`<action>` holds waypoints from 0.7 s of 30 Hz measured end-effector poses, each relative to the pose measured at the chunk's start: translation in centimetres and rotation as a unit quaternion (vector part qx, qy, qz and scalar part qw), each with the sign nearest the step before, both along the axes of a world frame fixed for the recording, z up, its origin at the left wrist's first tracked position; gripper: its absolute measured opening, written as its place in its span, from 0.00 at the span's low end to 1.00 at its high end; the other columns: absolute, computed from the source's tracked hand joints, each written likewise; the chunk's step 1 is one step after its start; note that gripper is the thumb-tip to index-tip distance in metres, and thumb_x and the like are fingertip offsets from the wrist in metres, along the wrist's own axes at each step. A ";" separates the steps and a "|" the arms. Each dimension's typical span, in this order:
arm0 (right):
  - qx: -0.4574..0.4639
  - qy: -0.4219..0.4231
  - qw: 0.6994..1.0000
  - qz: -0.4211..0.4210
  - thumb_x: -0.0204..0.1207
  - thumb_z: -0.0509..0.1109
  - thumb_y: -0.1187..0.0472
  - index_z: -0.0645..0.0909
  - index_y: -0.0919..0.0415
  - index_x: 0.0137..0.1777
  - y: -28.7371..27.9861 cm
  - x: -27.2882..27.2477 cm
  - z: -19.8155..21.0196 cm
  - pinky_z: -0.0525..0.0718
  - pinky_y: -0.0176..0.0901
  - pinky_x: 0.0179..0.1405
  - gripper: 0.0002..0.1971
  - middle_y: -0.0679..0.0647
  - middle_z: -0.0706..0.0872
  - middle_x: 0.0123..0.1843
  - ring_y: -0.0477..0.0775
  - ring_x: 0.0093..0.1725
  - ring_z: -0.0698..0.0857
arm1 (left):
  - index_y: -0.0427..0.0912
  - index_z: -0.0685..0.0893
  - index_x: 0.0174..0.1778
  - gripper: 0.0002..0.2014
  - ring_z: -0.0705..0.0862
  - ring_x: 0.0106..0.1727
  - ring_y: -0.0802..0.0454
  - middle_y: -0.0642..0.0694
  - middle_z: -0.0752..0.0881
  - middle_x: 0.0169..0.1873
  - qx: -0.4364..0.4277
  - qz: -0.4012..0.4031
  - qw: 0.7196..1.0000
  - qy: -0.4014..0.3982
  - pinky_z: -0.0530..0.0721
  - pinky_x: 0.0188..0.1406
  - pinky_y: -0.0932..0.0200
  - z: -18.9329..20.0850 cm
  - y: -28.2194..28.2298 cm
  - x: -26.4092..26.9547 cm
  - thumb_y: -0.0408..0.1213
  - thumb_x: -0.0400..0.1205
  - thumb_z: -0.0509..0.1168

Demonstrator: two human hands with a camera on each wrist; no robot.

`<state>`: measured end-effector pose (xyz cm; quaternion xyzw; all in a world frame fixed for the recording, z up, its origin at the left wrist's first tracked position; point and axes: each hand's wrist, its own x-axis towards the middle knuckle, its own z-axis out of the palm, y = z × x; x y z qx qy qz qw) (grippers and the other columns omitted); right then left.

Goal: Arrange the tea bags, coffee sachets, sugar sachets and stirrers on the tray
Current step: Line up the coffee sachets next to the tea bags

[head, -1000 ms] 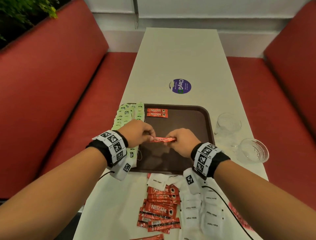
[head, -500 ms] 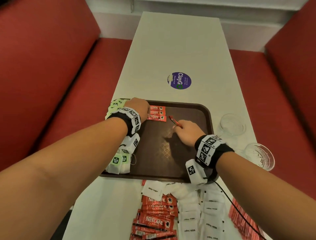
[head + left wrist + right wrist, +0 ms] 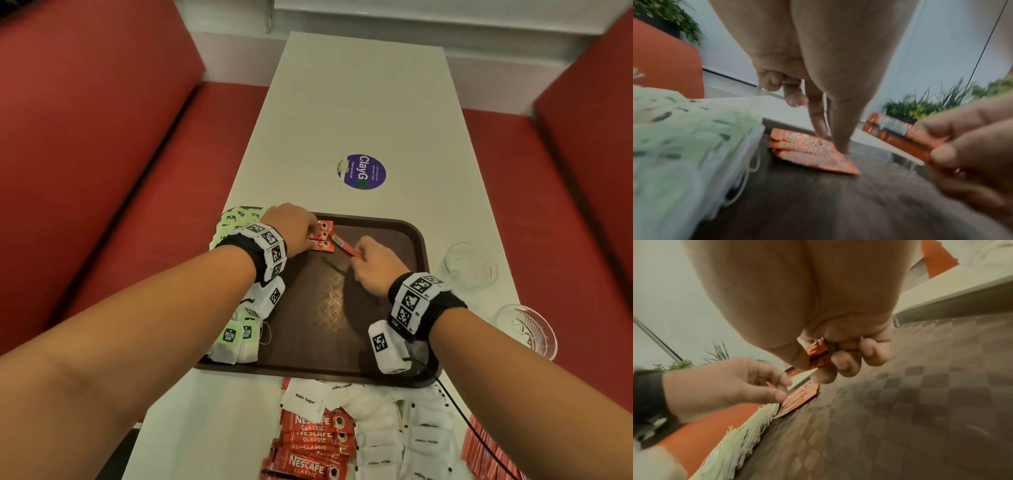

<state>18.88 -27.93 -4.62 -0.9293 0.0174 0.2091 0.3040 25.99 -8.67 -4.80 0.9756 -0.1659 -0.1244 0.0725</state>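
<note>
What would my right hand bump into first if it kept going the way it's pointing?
Probably the coffee sachets already laid on the tray, under the left hand's fingertips. The right hand pinches a sachet whose far end looks nearly against them; depth is unclear.

A long pale table runs between red booth seats — white wall behind.

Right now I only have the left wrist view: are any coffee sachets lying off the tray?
Observer: Yes, a pile of coffee sachets lies on the table, just in front of the near edge of the tray.
Operator: And the sugar?
Observer: The sugar sachets lie right of that pile; I see none on the tray.
Operator: Stirrers?
Observer: A red striped bundle, likely the stirrers, sits at the table's near right edge.
</note>
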 end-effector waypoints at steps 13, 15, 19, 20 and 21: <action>-0.024 -0.055 0.996 0.059 0.80 0.64 0.62 0.67 0.56 0.64 2.5 -0.3 0.8 0.81 0.51 0.47 0.15 0.52 0.81 0.48 0.57 0.47 0.83 | 0.50 0.91 0.53 0.08 0.83 0.49 0.56 0.53 0.89 0.49 -0.115 -0.007 0.991 0.074 0.76 0.51 0.60 1.8 1.5 -1.5 0.45 0.81 0.72; -0.062 -0.034 0.997 0.044 0.79 0.67 0.60 0.69 0.57 0.68 2.5 -0.3 0.5 0.84 0.56 0.56 0.19 0.57 0.81 0.58 0.60 0.56 0.84 | 0.52 0.91 0.48 0.05 0.85 0.48 0.53 0.53 0.90 0.46 -0.061 0.016 0.996 0.058 0.82 0.52 0.55 1.1 1.4 -1.5 0.46 0.80 0.72; -0.137 0.003 0.988 0.076 0.80 0.66 0.57 0.70 0.60 0.73 2.4 -0.1 -0.5 0.81 0.54 0.63 0.22 0.62 0.77 0.69 0.64 0.66 0.80 | 0.55 0.90 0.48 0.05 0.86 0.50 0.50 0.53 0.89 0.46 0.044 0.020 0.998 0.036 0.85 0.53 0.53 -0.1 0.8 -1.8 0.47 0.81 0.70; -0.146 0.013 0.985 0.091 0.81 0.66 0.57 0.69 0.60 0.74 2.4 -0.1 -0.7 0.81 0.54 0.63 0.23 0.63 0.77 0.70 0.65 0.66 0.80 | 0.55 0.90 0.48 0.05 0.86 0.50 0.50 0.53 0.89 0.46 0.056 0.024 0.998 0.023 0.85 0.52 0.53 -0.2 0.7 -1.8 0.47 0.81 0.70; -0.148 0.022 0.983 0.102 0.81 0.66 0.56 0.68 0.59 0.76 2.4 0.0 -0.8 0.81 0.54 0.64 0.25 0.63 0.76 0.71 0.65 0.67 0.79 | 0.54 0.90 0.48 0.05 0.86 0.50 0.49 0.52 0.89 0.46 0.063 0.028 0.998 0.013 0.85 0.51 0.53 -0.3 0.7 -1.7 0.47 0.81 0.69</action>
